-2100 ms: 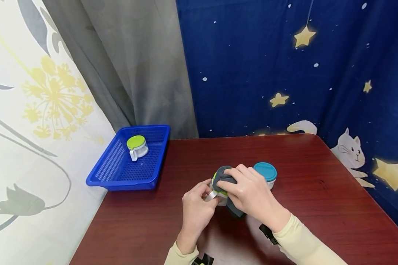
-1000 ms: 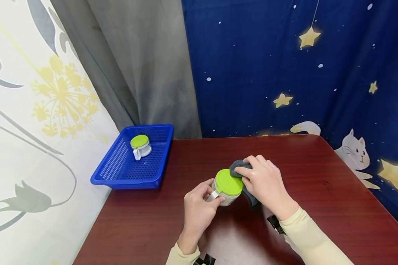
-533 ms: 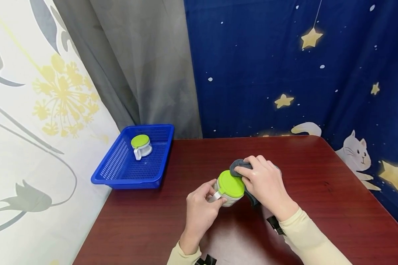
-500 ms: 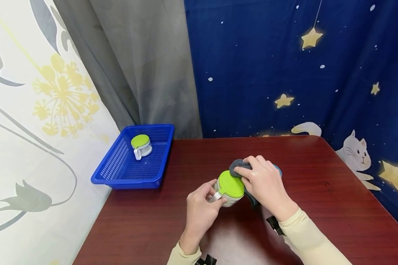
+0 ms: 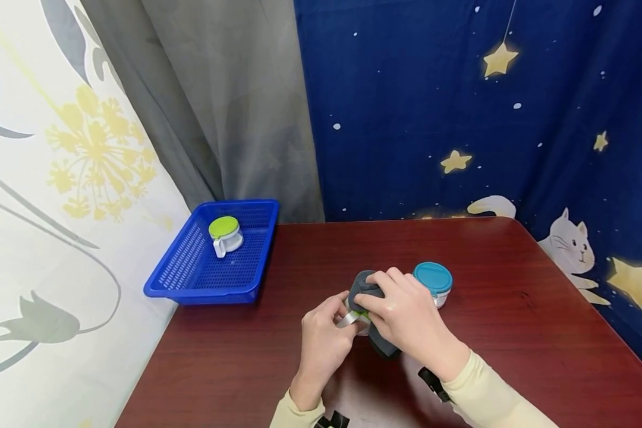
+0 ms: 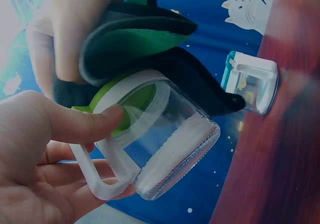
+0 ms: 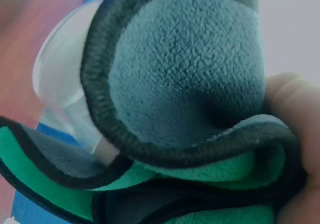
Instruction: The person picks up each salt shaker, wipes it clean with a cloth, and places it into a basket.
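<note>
We see the left hand curled round the white handle of a small clear jar with a green lid: the thumb lies along the lid's white rim, and the other fingers wrap the handle from below. The jar sits low over the dark red surface, near its middle; we cannot tell whether its base touches the wood. The right hand grips a folded grey cloth with green backing and presses it down on the jar's lid, fingers bent over the fabric, so that only a sliver of green shows in the head view. In the right wrist view the cloth fills nearly everything. Just beside the right hand, on the far side, a second jar with a teal lid stands upright on the surface. Well apart, at the surface's left edge, a blue perforated basket holds another green-lidded jar.
</note>
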`<state>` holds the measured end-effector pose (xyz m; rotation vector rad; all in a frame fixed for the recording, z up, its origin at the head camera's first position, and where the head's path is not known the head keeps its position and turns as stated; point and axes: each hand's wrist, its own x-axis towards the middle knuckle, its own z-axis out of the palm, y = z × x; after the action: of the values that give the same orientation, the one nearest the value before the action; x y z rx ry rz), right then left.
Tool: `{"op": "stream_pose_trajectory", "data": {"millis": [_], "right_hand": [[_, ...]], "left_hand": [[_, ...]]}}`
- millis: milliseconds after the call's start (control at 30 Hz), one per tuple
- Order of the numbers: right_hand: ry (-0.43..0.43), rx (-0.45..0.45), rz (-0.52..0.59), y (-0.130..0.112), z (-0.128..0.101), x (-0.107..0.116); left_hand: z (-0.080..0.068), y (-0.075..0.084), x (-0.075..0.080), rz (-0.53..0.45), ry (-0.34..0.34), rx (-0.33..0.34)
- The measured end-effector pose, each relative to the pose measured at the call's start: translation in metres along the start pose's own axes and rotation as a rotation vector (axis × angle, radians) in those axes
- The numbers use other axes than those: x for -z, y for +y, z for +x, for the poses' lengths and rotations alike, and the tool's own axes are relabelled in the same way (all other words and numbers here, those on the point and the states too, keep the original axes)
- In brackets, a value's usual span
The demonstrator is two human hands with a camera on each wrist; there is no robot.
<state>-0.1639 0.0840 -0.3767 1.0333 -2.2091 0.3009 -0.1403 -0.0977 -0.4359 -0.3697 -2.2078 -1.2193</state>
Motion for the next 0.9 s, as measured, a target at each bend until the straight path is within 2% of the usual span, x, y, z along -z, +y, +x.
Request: {"op": "stream_pose_trajectory", "data": {"millis": [300, 500, 633, 733, 900], "right_hand": [[-0.007, -0.017, 0.011, 0.001, 0.003, 0.001], [-0.026, -0.068, 0.005, 0.005, 0.004, 0.001], [-0.022, -0.103, -0.013, 0.01, 0.005, 0.002], [-0.018, -0.124, -0.023, 0.014, 0.004, 0.003], [-0.013, -0.131, -0.002, 0.016, 0.002, 0.005]], "left_hand": [[0.001, 0.003, 0.0, 0.027, -0.005, -0.02], [-0.003, 0.002, 0.001, 0.017, -0.014, -0.017], [-0.003, 0.001, 0.003, -0.007, 0.004, -0.024], [-0.003, 0.001, 0.004, -0.045, 0.022, -0.005], [0.001, -0.001, 0.009, -0.151, 0.024, 0.089]]}}
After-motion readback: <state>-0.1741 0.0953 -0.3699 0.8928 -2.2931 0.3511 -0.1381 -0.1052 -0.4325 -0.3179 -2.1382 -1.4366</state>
